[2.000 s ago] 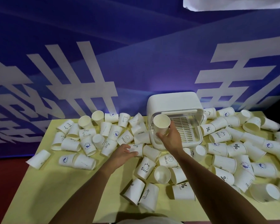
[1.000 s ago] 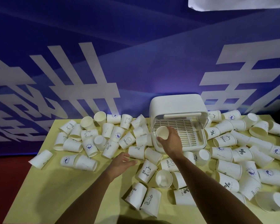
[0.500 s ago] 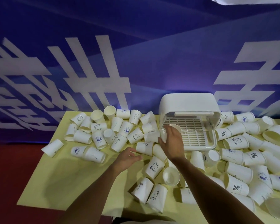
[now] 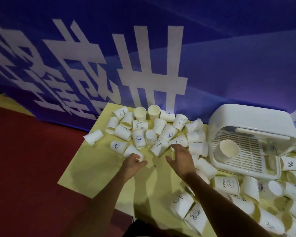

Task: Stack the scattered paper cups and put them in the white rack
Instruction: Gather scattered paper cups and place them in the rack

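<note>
Scattered cups (image 4: 168,134) crowd right hand (image 4: 181,158), grip open; left hand (image 4: 134,163), grip unclear.

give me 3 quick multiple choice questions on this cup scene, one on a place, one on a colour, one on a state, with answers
1. Where does the one cup inside the white rack stand?
A) on the left part of its slatted tray
B) on top of its lid
C) outside, against its back

2. What colour is the table cover?
A) red
B) pale yellow
C) green

3. How is the right hand?
A) holding a stack of cups
B) out of view
C) open, fingers spread, holding nothing

Answers:
1 A, the cup sits on the grid near the rack's left wall.
2 B, its bare parts show pale yellow.
3 C, its fingers are spread over the scattered cups with nothing in them.
</note>
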Motion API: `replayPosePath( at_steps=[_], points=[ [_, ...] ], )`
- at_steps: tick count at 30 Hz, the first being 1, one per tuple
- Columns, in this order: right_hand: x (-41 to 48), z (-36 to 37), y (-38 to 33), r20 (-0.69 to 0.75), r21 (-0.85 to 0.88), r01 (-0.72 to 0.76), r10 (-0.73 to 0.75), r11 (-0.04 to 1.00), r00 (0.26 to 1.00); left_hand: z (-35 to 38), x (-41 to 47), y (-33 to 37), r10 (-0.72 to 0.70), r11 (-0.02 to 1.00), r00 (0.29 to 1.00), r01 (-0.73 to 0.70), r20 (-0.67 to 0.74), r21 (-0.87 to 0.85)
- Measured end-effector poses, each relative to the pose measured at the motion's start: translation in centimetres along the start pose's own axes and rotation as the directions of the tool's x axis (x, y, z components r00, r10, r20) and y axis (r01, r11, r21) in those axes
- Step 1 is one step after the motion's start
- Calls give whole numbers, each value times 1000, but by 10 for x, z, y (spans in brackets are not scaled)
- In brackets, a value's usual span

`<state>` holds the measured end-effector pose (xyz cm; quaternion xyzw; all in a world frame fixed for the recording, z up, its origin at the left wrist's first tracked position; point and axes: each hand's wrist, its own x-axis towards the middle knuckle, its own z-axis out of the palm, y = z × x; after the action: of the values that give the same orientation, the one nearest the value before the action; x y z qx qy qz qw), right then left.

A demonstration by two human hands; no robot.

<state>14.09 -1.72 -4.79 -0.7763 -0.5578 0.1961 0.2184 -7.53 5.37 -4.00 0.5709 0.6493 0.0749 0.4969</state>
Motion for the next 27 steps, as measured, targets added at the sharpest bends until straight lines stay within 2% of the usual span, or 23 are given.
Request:
replayPosePath(
  at_steps=[3,5,11,13,16,21,24,27],
  points=[
    [8,20,-23,56,-1,37,-36,999,998,-25,6,-17,16,1000,996,-14,-89,21],
    [13,33,-39,92,-10,48,-47,999,995,-42,12,-26,52,995,988,-39,-147,93],
    [31,76,-80,190,28,69,-73,997,979,-85,39,-44,92,985,967,-53,-239,164],
    [36,89,-92,211,32,50,-55,998,976,-93,51,-47,141,968,965,-88,-222,234],
    [43,107,-105,231,-7,31,-28,999,973,-103,70,-47,223,893,969,-158,-110,421],
    [44,125,-109,288,-62,-18,35,998,957,-103,91,-46,224,743,971,-223,81,631],
    [42,127,-105,311,-69,-53,72,996,948,-96,94,-48,250,659,964,-238,91,713],
    [39,127,-99,335,-83,-56,80,995,939,-88,92,-52,277,606,960,-209,43,767]
  ],
)
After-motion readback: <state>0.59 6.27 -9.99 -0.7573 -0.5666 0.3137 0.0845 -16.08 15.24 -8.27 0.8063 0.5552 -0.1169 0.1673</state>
